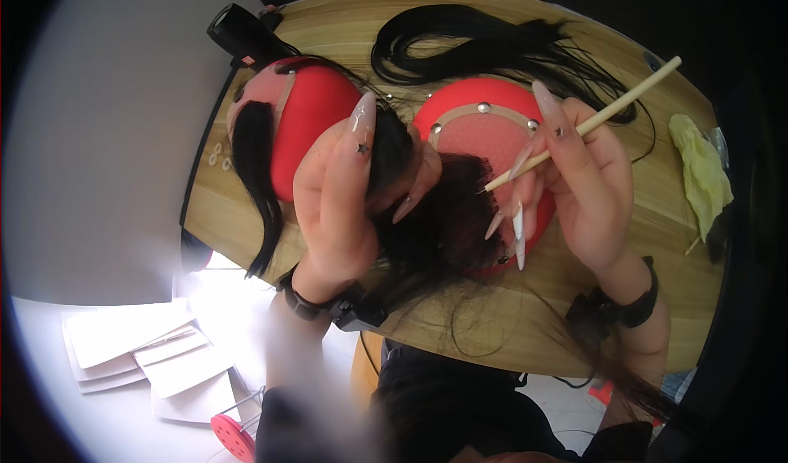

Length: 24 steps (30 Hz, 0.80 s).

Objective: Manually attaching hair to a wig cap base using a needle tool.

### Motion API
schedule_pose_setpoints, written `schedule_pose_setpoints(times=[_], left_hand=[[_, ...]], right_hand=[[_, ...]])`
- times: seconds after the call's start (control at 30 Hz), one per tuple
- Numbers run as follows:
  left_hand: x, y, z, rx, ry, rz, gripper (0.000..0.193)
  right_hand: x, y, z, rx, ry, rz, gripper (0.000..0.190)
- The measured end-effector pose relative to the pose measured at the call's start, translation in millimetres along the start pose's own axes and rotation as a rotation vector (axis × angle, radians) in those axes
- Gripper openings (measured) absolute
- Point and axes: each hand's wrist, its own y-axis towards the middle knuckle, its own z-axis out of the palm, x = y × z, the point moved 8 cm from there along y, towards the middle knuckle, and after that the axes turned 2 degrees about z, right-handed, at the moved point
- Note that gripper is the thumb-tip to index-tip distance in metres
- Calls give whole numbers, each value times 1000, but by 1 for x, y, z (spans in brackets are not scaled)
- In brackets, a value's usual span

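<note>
On the table before me is a red dome-shaped wig block [455, 90] with pink net [474, 132] stretched over it, its tan edging held by round-headed pins [484, 108]. Dark hair [443, 217] covers the net's near left part and hangs over the front. My left hand [335, 198] grips a lock of black hair [393, 146] between thumb and fingers above the block's left side. Pinched in my right hand [585, 180] is a thin hooked needle with a pale handle [634, 96]. Its tip meets the edge of the hair on the net; individual strands are too fine to tell.
A second red wig block [314, 118] with netting and a black hair tuft [252, 155] stands left. Behind lie a long black hank of hair [443, 16] and a black cylinder [231, 29]. Crumpled yellow-green material [695, 167] lies right; small white rings [215, 154] are far left.
</note>
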Motion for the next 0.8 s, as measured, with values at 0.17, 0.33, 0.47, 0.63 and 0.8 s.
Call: schedule_pose_setpoints(times=[0.17,0.33,0.47,0.63,0.8], left_hand=[[2,0,-1,17,-117,-32,37],[4,-1,-2,28,-207,-55,40],[4,-2,0,23,-156,-60,41],[5,-3,3,43,-228,-56,36],[6,-4,2,2,-276,-82,42]], right_hand=[[7,0,2,-49,-75,12,24],[18,-2,2,-97,-161,-36,21],[25,-5,2,-95,-185,-138,21],[38,-9,8,-101,-284,-217,21],[53,-18,11,-75,-571,-441,18]])
